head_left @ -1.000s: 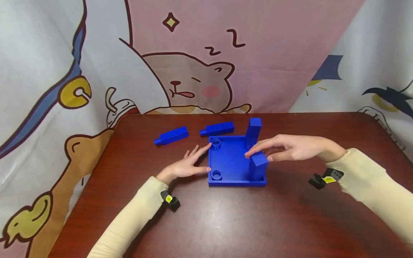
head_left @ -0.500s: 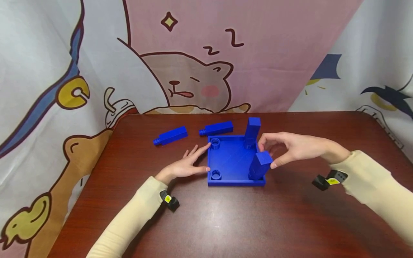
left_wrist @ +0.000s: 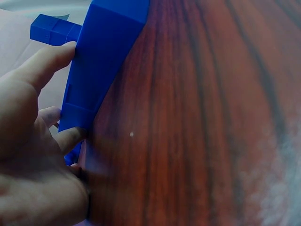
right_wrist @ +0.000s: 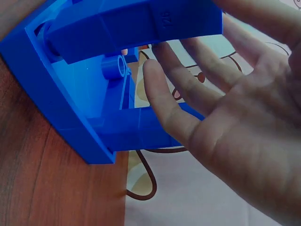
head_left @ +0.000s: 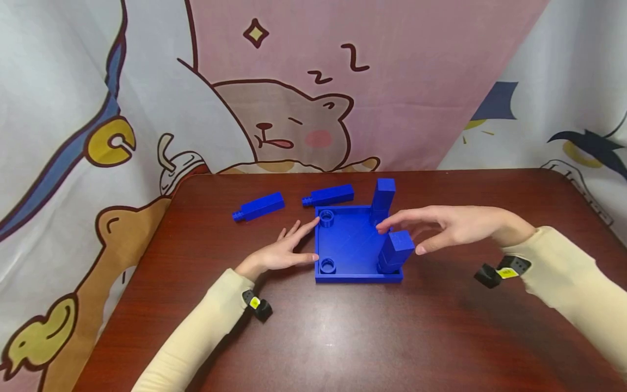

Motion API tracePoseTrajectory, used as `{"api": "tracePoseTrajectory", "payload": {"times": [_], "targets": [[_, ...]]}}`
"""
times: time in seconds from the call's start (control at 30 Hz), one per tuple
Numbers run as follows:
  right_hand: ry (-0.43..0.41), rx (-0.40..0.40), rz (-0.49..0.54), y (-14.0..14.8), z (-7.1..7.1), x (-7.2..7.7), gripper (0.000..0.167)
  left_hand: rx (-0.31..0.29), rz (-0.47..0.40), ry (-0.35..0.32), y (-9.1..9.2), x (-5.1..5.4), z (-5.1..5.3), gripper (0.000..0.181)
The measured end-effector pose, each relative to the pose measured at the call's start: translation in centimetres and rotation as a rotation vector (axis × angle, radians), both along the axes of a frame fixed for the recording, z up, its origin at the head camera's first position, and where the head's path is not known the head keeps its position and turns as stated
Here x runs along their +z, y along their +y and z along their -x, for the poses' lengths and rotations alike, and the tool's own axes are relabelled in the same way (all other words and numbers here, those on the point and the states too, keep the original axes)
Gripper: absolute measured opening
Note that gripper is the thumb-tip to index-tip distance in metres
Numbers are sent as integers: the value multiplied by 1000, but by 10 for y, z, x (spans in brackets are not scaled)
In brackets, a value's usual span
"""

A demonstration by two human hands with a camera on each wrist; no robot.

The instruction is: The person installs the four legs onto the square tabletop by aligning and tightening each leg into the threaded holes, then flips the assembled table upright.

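Observation:
A square blue tray-like piece point(head_left: 350, 245) with raised edges lies on the table. Its two left corners have round threaded sockets point(head_left: 327, 266). Square blue legs stand upright at the right corners, a near leg point(head_left: 397, 250) and a far leg point(head_left: 384, 196). My left hand point(head_left: 281, 255) has its fingers spread, with index fingertip and thumb touching the piece's left wall point(left_wrist: 101, 56). My right hand point(head_left: 455, 224) is around the top of the near leg, fingers extended behind it and thumb at its right; the right wrist view shows a gap between fingers and leg point(right_wrist: 136, 28).
Two loose blue legs with threaded ends, one at the left point(head_left: 259, 207) and one behind the piece point(head_left: 329, 195), lie on the brown wooden table point(head_left: 294, 337). A printed cartoon curtain point(head_left: 392, 109) hangs at the table's back edge.
The near leg's top has turned and leans less to the right. My right fingers were bent back at the right half a second ago and now reach left behind the leg. My left hand stays put.

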State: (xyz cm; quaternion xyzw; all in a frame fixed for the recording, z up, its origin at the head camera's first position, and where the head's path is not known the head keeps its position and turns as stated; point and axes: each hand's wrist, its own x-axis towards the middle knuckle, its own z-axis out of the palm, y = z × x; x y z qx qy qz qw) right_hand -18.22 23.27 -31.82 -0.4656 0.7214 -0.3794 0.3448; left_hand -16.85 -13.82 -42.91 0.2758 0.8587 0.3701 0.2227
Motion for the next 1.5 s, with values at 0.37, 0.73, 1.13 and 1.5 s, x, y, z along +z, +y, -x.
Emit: {"api": "tracePoseTrajectory", "payload": {"times": [0.37, 0.73, 1.13, 1.5], "targets": [[-4, 11, 16, -2, 0, -6, 44, 1, -3, 5, 0, -1, 0, 84], [196, -143, 45, -7, -1, -12, 36, 2, -4, 6, 0, -3, 1, 84], [125, -53, 83, -4, 0, -9, 67, 5, 0, 4, 0, -2, 1, 84], [48, 74, 89, -2, 3, -7, 51, 5, -2, 9, 0, -2, 0, 84]]}}
